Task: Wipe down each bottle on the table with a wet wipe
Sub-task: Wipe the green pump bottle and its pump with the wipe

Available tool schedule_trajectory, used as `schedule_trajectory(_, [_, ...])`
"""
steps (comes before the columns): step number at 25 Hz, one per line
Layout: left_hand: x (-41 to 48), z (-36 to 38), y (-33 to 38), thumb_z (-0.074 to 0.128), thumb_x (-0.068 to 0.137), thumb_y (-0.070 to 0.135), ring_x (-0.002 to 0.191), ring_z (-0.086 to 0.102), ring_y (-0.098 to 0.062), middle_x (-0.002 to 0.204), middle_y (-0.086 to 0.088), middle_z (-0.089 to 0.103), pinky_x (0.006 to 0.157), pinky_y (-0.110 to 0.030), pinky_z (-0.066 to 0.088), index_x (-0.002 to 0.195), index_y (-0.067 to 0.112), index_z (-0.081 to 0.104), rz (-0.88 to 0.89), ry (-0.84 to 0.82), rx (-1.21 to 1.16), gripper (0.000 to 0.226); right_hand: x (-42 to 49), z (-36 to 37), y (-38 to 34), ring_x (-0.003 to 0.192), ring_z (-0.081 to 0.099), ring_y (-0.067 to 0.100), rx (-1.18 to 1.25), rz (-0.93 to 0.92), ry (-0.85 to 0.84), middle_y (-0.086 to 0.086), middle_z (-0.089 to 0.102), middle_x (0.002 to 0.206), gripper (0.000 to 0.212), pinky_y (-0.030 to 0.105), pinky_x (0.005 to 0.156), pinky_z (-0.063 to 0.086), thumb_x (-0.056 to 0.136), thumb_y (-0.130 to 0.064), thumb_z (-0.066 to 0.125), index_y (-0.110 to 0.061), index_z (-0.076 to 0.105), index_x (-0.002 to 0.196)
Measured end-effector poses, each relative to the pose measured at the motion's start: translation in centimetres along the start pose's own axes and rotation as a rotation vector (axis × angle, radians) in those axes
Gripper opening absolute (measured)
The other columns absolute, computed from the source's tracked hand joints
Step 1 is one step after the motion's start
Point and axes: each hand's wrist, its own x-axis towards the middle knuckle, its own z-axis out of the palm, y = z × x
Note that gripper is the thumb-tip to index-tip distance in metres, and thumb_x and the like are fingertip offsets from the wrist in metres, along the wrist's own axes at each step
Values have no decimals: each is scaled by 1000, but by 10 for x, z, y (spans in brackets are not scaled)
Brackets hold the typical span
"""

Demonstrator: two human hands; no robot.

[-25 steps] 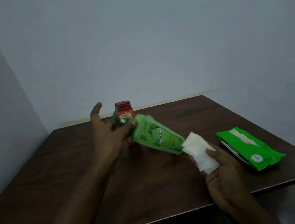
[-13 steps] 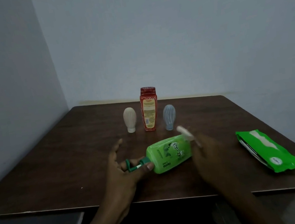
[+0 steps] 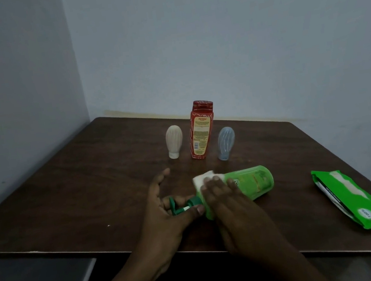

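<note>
The left hand (image 3: 166, 212) pinches the dark green pump (image 3: 179, 206) of the green bottle (image 3: 255, 183). Its thumb presses the pump neck from the near side and its curled fingers go round the far side. One finger sticks out loose, pointing to 12 o'clock.

The right hand (image 3: 232, 207) lies palm down on top of the same bottle. Its fingers are close together and almost straight, and they press the white wet wipe (image 3: 203, 178) onto the bottle's shoulder. A bit of the wipe peeks out past the fingertips.

Both arms reach in from 6 o'clock. The green bottle is on its side near the front of the brown table (image 3: 91, 189). Its pump points to 9 o'clock and its flat bottom to 3 o'clock. I cannot tell if it touches the table.

At 12 o'clock from the hands stand three more bottles in a row, a cream bottle (image 3: 174, 140), a red bottle (image 3: 202, 129) and a grey-blue bottle (image 3: 226, 141). The two small ones stand on their caps.

The red bottle has a yellow label, but its writing is too small to read. The green wipe pack (image 3: 352, 198) lies flat at 3 o'clock, well apart from the hands. It has a white round mark that I cannot read.
</note>
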Motion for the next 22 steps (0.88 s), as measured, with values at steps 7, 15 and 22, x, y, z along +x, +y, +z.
schedule_trajectory(7, [-3,2,4,84,66,-15,79,75,-14,72,-1,72,74,-31,59,141,40,42,18,-26,21,101,6,-4,-5,150,20,20,63,62,-6,4,25,159,63,39,123,17,90,-16,43,-11,31,152])
schedule_trajectory(15, [0,1,1,83,67,-14,88,74,-25,80,-4,73,90,-52,59,140,41,45,4,-22,0,99,14,-7,-6,150,17,14,105,49,-54,0,26,159,57,36,124,12,95,-21,34,-15,32,152])
schedule_trajectory(22, [2,-1,3,78,75,-13,102,75,-26,103,-13,78,97,-51,56,149,43,31,-34,-1,-26,104,7,-2,-12,152,9,11,134,72,-71,0,22,162,55,38,124,13,99,-18,39,-15,28,154])
